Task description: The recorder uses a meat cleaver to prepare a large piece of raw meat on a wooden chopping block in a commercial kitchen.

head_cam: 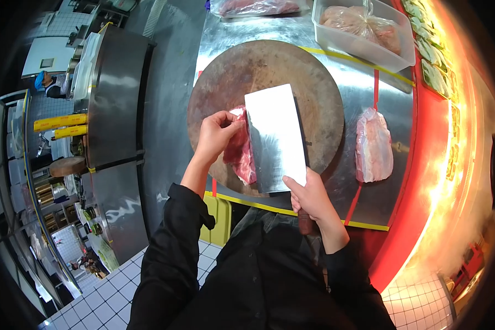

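Observation:
My right hand (311, 196) grips a broad cleaver (274, 140) by its wooden handle, thumb resting on the lower part of the blade. The blade lies over a round wooden chopping block (313, 95), its left edge along a piece of raw red meat (240, 154). With thumb and fingertips pinched together, my left hand (218, 134) is at the upper part of that meat. How much of the meat lies under the blade is hidden. To the right of the block, a larger slab of pale, fat-covered meat (374, 146) rests on the steel table (357, 93).
At the far right of the table stands a translucent plastic tub (363, 53) with bagged meat. Another bag of meat (258, 6) lies at the far edge. A red ledge (427, 165) borders the right side. A person (53, 84) in a blue cap is at the distant left.

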`<move>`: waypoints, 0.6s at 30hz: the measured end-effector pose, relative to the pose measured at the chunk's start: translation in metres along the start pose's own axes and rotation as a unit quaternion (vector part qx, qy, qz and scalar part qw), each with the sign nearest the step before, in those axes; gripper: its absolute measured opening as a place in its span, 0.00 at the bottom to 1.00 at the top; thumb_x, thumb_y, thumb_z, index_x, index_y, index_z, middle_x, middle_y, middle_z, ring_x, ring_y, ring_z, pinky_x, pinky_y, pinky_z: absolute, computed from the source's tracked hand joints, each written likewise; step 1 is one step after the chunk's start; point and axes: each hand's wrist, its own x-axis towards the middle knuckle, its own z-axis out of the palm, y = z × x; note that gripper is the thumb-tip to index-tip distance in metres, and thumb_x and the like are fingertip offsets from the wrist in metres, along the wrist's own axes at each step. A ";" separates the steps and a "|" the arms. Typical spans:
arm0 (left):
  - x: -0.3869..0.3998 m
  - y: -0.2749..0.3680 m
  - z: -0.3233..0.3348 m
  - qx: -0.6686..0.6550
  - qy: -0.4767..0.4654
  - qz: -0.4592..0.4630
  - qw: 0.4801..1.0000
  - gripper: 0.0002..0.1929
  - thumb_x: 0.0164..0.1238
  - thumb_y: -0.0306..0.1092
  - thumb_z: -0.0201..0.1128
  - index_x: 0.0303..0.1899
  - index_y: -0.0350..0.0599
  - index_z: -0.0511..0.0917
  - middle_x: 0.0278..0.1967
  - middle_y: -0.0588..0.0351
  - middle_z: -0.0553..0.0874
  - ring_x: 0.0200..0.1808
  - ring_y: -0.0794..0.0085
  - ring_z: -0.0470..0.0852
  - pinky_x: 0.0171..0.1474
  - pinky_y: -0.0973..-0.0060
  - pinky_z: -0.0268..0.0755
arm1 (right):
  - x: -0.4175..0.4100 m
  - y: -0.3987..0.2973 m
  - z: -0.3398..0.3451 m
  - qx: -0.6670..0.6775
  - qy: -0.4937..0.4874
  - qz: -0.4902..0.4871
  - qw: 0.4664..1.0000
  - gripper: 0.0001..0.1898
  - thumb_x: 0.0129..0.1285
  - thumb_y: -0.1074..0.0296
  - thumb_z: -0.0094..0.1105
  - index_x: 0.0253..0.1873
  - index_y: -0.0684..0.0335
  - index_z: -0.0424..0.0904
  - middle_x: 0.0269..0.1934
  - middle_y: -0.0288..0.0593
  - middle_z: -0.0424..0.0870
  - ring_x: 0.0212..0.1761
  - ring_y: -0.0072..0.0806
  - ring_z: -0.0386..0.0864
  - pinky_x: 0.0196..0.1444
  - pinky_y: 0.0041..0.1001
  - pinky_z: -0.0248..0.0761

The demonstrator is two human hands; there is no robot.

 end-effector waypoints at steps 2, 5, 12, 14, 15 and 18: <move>-0.001 -0.005 0.001 -0.018 0.013 -0.009 1.000 0.06 0.69 0.29 0.70 0.37 0.36 0.82 0.27 0.64 0.83 0.27 0.85 0.77 0.31 0.84 0.68 | 0.004 0.000 0.004 -0.032 0.000 0.002 1.000 0.11 0.74 0.70 0.60 0.53 0.68 0.70 0.21 0.33 0.72 0.13 0.17 0.67 0.15 0.24 0.66; -0.005 -0.009 0.003 -0.053 0.032 -0.019 0.998 0.06 0.70 0.30 0.70 0.39 0.37 0.82 0.29 0.64 0.84 0.28 0.86 0.77 0.31 0.85 0.67 | 0.007 0.007 0.007 -0.050 0.007 0.004 0.999 0.11 0.74 0.70 0.59 0.53 0.69 0.71 0.23 0.34 0.73 0.13 0.17 0.67 0.15 0.24 0.66; -0.005 -0.015 0.004 -0.088 0.069 0.015 0.994 0.06 0.69 0.28 0.71 0.39 0.37 0.84 0.31 0.63 0.86 0.29 0.86 0.78 0.32 0.85 0.66 | -0.008 0.018 0.005 -0.115 0.026 -0.028 0.993 0.13 0.72 0.67 0.61 0.52 0.71 0.73 0.24 0.40 0.79 0.15 0.22 0.74 0.18 0.27 0.68; -0.004 -0.018 0.004 -0.102 0.067 0.010 0.993 0.06 0.69 0.28 0.71 0.39 0.36 0.84 0.32 0.62 0.87 0.29 0.86 0.79 0.33 0.85 0.67 | -0.013 0.018 0.002 -0.144 0.023 -0.014 0.989 0.15 0.71 0.67 0.61 0.54 0.72 0.74 0.24 0.41 0.80 0.15 0.23 0.75 0.19 0.28 0.68; -0.004 -0.019 0.005 -0.111 0.081 0.017 0.990 0.06 0.69 0.28 0.71 0.40 0.36 0.85 0.32 0.62 0.87 0.30 0.85 0.80 0.34 0.86 0.68 | -0.021 0.017 -0.001 -0.146 0.025 -0.013 0.989 0.15 0.71 0.67 0.61 0.54 0.72 0.74 0.24 0.41 0.80 0.15 0.23 0.75 0.19 0.28 0.68; -0.006 -0.024 -0.006 -0.116 0.096 0.027 0.988 0.06 0.68 0.27 0.71 0.41 0.35 0.85 0.33 0.61 0.88 0.32 0.85 0.81 0.35 0.86 0.69 | -0.053 -0.004 -0.022 -0.160 -0.005 0.029 0.987 0.16 0.71 0.67 0.61 0.56 0.71 0.74 0.26 0.43 0.82 0.16 0.22 0.75 0.19 0.29 0.68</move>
